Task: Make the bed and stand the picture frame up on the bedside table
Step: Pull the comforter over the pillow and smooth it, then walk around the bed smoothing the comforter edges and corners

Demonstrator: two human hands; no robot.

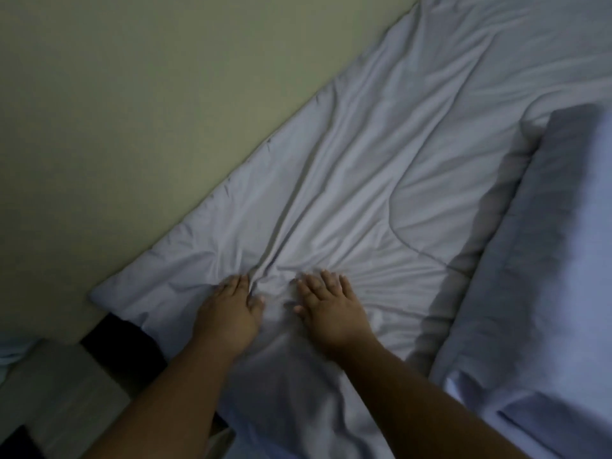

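Note:
A pale grey-white duvet [381, 167] lies spread over the bed, wrinkled, with creases fanning out from my hands. My left hand [231, 309] lies palm-down on it near the corner, fingers together, with a pinched fold of cloth beside the fingertips. My right hand [331, 309] rests flat on the duvet just to the right, fingers spread. A folded-back or second layer of bedding [530, 293] forms a thick band at the right. No picture frame or bedside table shows.
A plain greenish wall [149, 111] runs along the far edge of the bed. The dark bed frame corner [122, 346] shows under the duvet corner, with light floor [66, 392] at the lower left.

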